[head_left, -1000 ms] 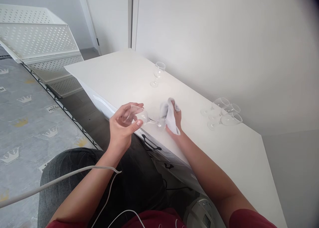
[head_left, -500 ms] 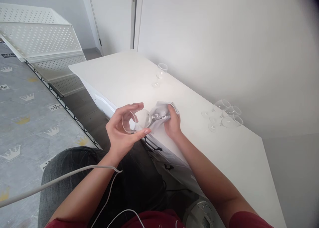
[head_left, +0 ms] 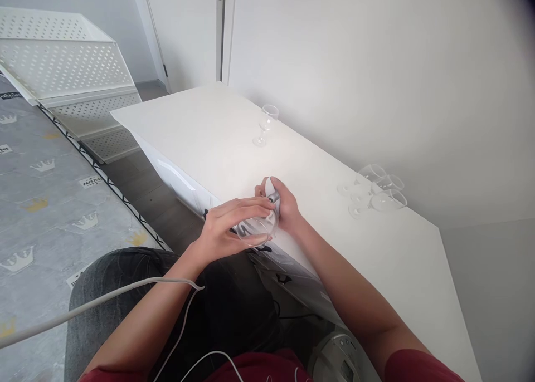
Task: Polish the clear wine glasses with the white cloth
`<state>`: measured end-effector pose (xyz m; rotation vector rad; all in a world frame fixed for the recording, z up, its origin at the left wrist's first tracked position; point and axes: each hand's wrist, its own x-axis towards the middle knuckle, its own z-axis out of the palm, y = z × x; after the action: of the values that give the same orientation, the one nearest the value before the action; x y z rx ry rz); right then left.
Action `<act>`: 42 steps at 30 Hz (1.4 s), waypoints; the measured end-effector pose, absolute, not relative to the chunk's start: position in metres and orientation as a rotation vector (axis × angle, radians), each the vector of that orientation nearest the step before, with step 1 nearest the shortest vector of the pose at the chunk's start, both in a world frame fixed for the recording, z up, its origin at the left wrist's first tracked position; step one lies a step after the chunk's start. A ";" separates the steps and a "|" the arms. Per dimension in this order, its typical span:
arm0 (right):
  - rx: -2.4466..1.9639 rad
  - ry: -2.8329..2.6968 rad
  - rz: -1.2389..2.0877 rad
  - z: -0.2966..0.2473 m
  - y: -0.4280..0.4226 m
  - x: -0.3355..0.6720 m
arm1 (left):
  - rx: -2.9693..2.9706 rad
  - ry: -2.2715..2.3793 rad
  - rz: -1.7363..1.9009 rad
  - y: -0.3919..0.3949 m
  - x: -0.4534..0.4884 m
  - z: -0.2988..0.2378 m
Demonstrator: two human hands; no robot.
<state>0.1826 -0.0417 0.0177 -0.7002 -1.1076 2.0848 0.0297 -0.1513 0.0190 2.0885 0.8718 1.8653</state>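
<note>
My left hand [head_left: 228, 226] curls round the bowl of a clear wine glass [head_left: 256, 233], whose rim faces toward me and to the left. My right hand [head_left: 284, 204] is closed on a bunched white cloth [head_left: 272, 190], pressed about the stem end of the same glass. The stem and foot are hidden by the cloth and fingers. Both hands meet just above the front edge of the white tabletop [head_left: 200, 131].
One wine glass [head_left: 266, 121] stands upright toward the table's back. Several more glasses [head_left: 388, 199] are grouped near the wall at right. A cable [head_left: 104, 303] crosses my left forearm. A crown-patterned mattress [head_left: 45, 204] lies left, beside a perforated white rack [head_left: 71, 64].
My left hand has moved right with the glass bowl, closer to my right hand. My right hand's fingers have wrapped the cloth more tightly round the stem end, which was visible before.
</note>
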 end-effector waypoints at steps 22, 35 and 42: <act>-0.898 -1.437 1.671 0.015 -0.036 0.186 | 1.247 0.757 1.796 -0.144 0.029 0.011; -0.839 -1.556 1.250 0.009 -0.037 0.188 | 0.965 0.884 1.919 -0.138 0.013 0.009; -0.624 -1.634 1.265 0.023 -0.042 0.192 | 0.877 0.831 1.974 -0.134 0.000 0.004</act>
<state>0.1925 -0.0418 0.0234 -0.6236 -1.6336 1.2648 -0.0004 -0.1345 0.0044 0.8769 0.8309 1.9738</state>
